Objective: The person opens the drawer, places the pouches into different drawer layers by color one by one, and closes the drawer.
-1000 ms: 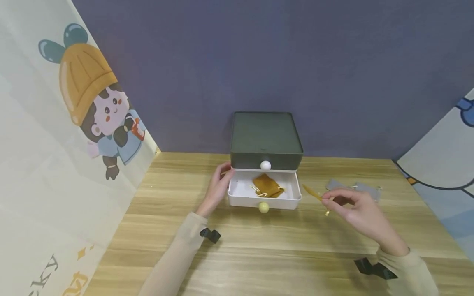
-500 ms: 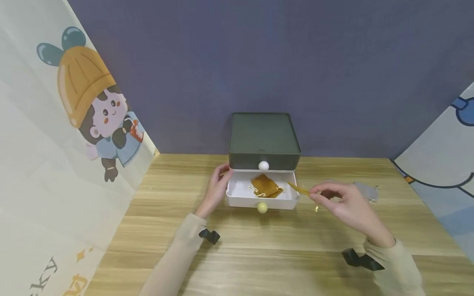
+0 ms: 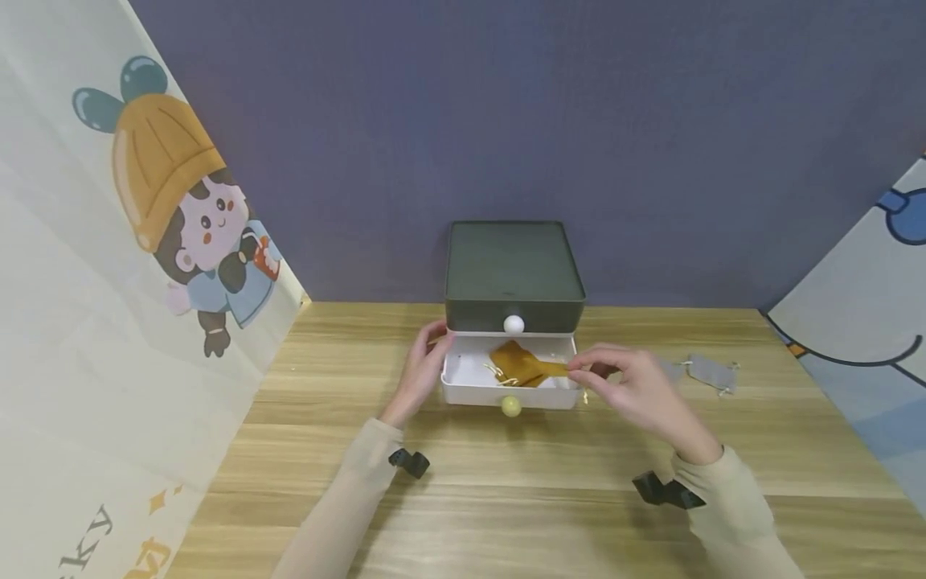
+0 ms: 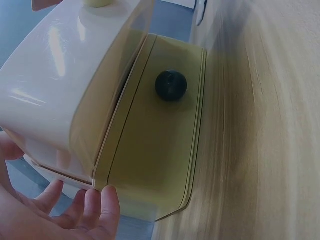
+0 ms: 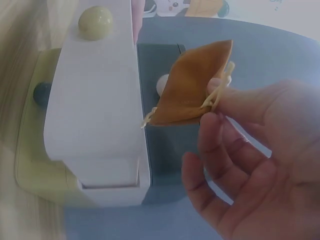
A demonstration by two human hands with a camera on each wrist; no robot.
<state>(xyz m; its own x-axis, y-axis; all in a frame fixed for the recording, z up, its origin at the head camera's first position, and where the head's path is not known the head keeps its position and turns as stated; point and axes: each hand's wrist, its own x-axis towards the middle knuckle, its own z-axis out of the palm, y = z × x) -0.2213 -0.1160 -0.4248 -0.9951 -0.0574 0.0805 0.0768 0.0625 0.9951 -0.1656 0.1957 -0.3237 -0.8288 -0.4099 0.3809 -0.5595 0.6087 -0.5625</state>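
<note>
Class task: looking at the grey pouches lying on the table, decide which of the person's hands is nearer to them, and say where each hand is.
Right. The right hand, pinching a brown pouch, is just left of the grey pouches; the left hand rests beyond the open white drawer.

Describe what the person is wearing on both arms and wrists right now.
Both arms are covered by long, light beige sleeves reaching the wrists. The left sleeve and right sleeve look like the same soft fabric. Each wrist carries a small black mount: left mount, right mount. The left hand and right hand are bare, with no gloves.
</note>
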